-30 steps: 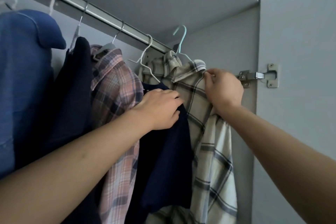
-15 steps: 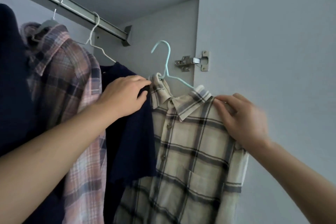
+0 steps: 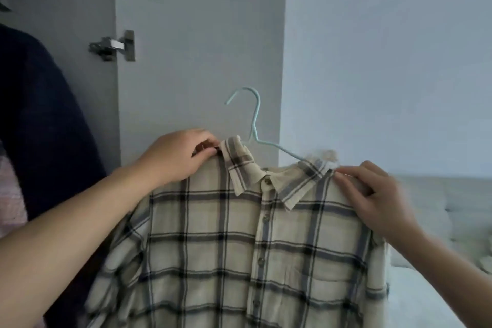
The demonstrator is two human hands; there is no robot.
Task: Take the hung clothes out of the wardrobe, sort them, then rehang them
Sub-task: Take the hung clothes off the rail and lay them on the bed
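Plaid shirt on mint hanger in frame centre, pinched at both shoulders by left hand and right hand, probably to keep it spread for sorting.

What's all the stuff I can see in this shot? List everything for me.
plaid shirt: one, cream with dark checks, held up in the middle, on the hanger
hanger: one, pale blue, hook free above the collar
dark garment: one, navy, hanging at the left edge
pink plaid garment: one, only a sliver at the far left
hinge: one, metal, upper left on the wardrobe door
wardrobe door: one, grey, behind the shirt
wall: pale blue-grey, right
bed: blurred, pale, lower right; cannot tell more
left hand: pinches the shirt's shoulder beside the collar
right hand: grips the other shoulder
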